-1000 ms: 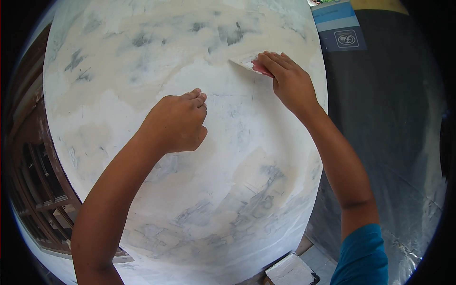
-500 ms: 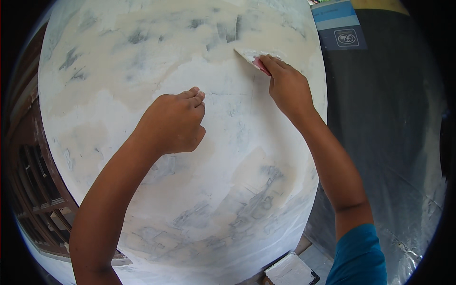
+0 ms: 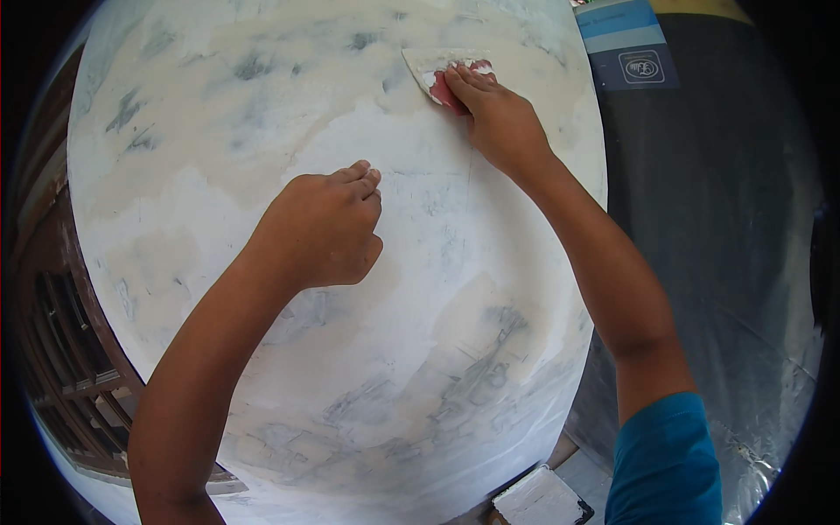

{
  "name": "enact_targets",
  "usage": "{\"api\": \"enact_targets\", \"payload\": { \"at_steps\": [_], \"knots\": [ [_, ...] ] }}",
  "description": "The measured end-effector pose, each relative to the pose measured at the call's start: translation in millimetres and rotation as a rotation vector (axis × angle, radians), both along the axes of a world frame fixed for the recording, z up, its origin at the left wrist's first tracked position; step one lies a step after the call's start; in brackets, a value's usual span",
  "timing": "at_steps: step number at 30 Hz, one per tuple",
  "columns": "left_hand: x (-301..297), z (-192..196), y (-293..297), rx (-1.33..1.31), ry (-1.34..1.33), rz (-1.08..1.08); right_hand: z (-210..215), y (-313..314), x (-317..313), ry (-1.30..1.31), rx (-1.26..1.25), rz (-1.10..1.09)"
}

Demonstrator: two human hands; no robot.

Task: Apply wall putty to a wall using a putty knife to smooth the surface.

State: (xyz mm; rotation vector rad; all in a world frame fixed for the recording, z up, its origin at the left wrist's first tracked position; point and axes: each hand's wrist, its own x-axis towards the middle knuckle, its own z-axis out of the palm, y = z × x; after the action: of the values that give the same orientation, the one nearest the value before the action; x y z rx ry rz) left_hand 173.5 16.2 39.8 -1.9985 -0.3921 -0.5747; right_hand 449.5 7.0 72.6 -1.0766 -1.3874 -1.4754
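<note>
Wall (image 3: pixel 420 280), white, blotched beige and grey, filling the centre. To its left, one brown window frame (image 3: pixel 83 381); to its right, one dark sheet (image 3: pixel 713 201), with a blue card (image 3: pixel 623 39) at its upper end.

Scraper (image 3: pixel 440 77), one: pale, flat, white-smeared blade, pinkish-red grip part. Located at the upper wall, right of centre. Long axis slanting from upper left to lower right; blade corner directed up and left, grip part toward the fingers. Blade's contact with the wall: cannot be told.

Hands, two, well apart. Right hand (image 3: pixel 506 127): clamped on the scraper, which projects up and left beyond its fingers. Left hand (image 3: pixel 324 229): below and left of the scraper, clear of it, fingers curled; whether anything lies within cannot be told.
</note>
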Motion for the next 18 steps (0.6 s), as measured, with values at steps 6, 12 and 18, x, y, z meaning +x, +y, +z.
{"api": "enact_targets", "payload": {
  "at_steps": [6, 12, 18],
  "knots": [
    [-6.6, 1.7, 0.9, -0.052, 0.006, 0.06, -44.2, -62.4, -14.7, 0.255, -0.263, 0.056],
    [0.3, -0.6, -1.1, -0.028, -0.024, 0.015, 64.8, -48.6, -8.8, 0.268, 0.004, -0.04],
    [-2.4, -0.7, -0.6, -0.04, -0.032, 0.022, 43.5, -30.1, -24.7, 0.104, -0.059, 0.007]
  ]
}}
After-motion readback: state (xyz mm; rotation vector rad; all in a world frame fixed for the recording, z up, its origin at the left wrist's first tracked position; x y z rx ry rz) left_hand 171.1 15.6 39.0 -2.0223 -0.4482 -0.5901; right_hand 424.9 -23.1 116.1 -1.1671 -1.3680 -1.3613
